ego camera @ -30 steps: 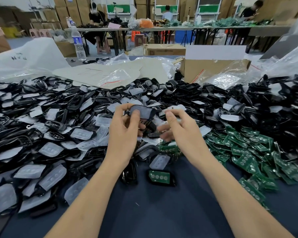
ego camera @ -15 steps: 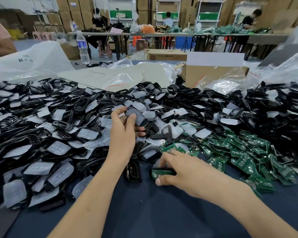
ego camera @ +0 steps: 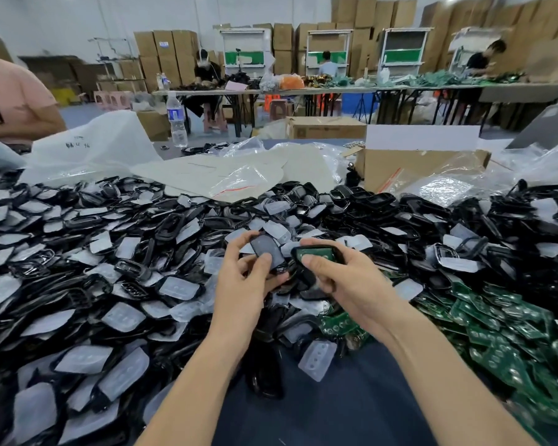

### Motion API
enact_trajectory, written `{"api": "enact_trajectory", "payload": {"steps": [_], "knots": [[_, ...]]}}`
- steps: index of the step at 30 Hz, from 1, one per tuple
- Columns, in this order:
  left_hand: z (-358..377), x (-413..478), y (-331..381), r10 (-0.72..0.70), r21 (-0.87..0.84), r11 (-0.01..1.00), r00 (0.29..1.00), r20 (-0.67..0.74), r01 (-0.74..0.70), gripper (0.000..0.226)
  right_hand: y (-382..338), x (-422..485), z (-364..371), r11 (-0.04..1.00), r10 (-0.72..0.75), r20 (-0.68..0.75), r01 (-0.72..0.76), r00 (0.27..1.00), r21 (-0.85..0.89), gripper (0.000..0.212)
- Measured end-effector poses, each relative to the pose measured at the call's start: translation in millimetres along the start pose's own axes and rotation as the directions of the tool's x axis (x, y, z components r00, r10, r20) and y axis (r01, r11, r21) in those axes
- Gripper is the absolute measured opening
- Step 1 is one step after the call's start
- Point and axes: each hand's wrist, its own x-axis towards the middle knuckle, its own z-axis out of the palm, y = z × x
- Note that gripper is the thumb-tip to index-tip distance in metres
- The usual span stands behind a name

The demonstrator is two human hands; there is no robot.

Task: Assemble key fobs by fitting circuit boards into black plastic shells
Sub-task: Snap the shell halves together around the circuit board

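I record my left hand (ego camera: 248,280) pinching a smooth, glossy black shell cover (ego camera: 266,249) between thumb and fingers. My right hand (ego camera: 347,283) is curled round a rounded black plastic shell (ego camera: 300,272) with a green circuit board (ego camera: 318,252) seated in its hollow. Both pieces are held just beside each other above the heap of black shells (ego camera: 78,284) and frosted translucent button pads (ego camera: 123,317). Loose green boards (ego camera: 512,333) lie at the heap's right, and behind it stands an open cardboard box (ego camera: 409,165), contents not visible.

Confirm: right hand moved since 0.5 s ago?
Yes. The right hand lifted off the blue tabletop, up beside the left hand holding a dark cover; it grips a shell with board.
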Motion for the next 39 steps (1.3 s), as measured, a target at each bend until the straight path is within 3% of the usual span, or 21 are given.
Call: {"api": "enact_trajectory", "payload": {"steps": [5, 8, 15, 24, 34, 39], "knots": [[2, 2, -4, -0.022, 0.036, 0.999, 0.997, 0.067, 0.02, 0.042, 14, 12, -2, 0.995, -0.018, -0.143, 0.032, 0.99, 0.093, 0.008], [1, 2, -6, -0.027, 0.079, 0.997, 0.997, 0.075, 0.021, 0.042, 14, 12, -4, 0.991, 0.009, -0.18, 0.016, 0.984, 0.135, 0.018], [-1, 3, -7, -0.017, 0.192, 0.981, 0.993, 0.116, -0.006, 0.044, 17, 11, -1, 0.968, 0.036, -0.101, -0.01, 0.994, 0.252, 0.014], [2, -2, -4, -0.02, 0.182, 0.983, 0.983, 0.182, -0.014, 0.048, 21, 11, -1, 0.988, 0.031, -0.075, -0.019, 0.997, 0.155, 0.015], [3, -6, 2, 0.031, 0.476, 0.868, 0.972, 0.235, -0.142, 0.043, 21, 7, -2, 0.988, -0.115, -0.033, 0.111, 0.993, -0.108, 0.015], [5, -6, -1, 0.055, 0.356, 0.929, 0.989, 0.135, -0.1, 0.02, 21, 9, 0, 0.996, -0.086, -0.148, 0.09, 0.985, 0.021, 0.008]]}}
